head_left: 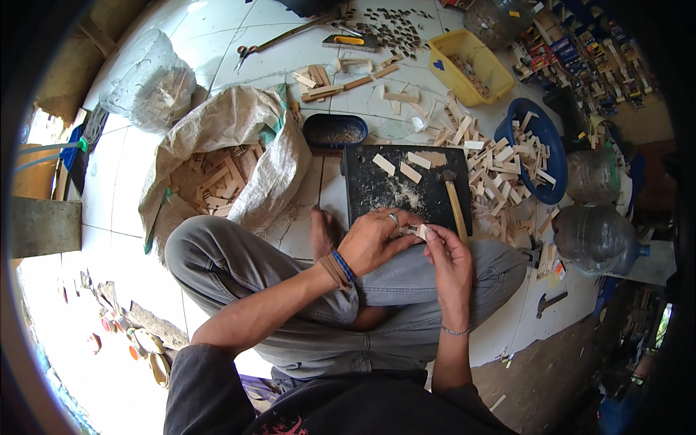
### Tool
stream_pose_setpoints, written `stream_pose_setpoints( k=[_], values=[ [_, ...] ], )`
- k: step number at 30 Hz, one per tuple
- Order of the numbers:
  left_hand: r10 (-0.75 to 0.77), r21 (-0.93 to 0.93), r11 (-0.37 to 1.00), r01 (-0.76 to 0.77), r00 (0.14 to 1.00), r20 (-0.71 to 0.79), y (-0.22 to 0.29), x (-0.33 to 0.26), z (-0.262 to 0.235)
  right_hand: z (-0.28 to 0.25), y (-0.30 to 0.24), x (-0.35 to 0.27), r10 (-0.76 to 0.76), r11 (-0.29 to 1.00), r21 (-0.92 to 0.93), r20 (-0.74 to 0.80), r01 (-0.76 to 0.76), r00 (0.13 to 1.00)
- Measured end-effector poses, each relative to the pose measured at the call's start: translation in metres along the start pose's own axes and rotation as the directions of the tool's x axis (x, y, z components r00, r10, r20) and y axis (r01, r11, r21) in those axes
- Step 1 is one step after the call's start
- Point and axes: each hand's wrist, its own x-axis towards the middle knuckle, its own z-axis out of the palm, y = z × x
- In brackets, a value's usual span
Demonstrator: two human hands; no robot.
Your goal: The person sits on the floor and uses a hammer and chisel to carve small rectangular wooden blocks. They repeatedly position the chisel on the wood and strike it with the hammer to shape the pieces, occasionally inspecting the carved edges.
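A small wooden piece [418,231] is pinched between the left hand [373,241] and the right hand [448,259], both closed on it. A hammer [452,199] is laid on the black board [362,190] just beyond, beside loose wooden slats [500,170].

Both forearms reach in from below, over crossed legs. The left hand [371,243] curls palm down, the right hand [448,259] is upright beside it, their fingers [406,230] meeting pinched together.

White tiled floor [217,61] bearing a black work board [377,190]; open sack of wood offcuts [217,177] left of board, blue basin [540,145] right, yellow tub [467,61] beyond, loose wooden strips [500,185] alongside.
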Motion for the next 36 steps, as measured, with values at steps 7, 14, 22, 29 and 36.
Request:
stream_pose_setpoints(
  k=[7, 14, 22, 29, 36],
  values=[
    [-0.068, 0.038, 0.997, 0.065, 0.994, 0.082, 0.002, 0.003, -0.005, 0.002, -0.005, 0.001, 0.012, 0.999, -0.031, -0.019, -0.013, 1.000],
    [-0.057, 0.592, 0.806, 0.008, 0.996, 0.064, -0.014, 0.017, -0.058, 0.003, -0.010, 0.002, 0.011, 0.999, -0.038, -0.036, -0.013, 0.999],
    [-0.015, 0.771, 0.637, -0.028, 0.999, 0.049, -0.030, 0.007, -0.013, 0.003, -0.009, 0.005, 0.017, 0.998, -0.054, -0.033, -0.019, 0.999],
    [-0.009, 0.826, 0.563, -0.034, 0.999, 0.047, -0.032, 0.003, -0.013, 0.004, -0.003, 0.007, 0.000, 0.999, -0.045, -0.020, -0.001, 1.000],
    [0.033, 0.819, 0.572, -0.035, 0.999, 0.020, -0.033, 0.007, -0.011, 0.009, -0.001, 0.007, -0.047, 0.998, -0.035, -0.030, 0.046, 0.998]
  ],
)
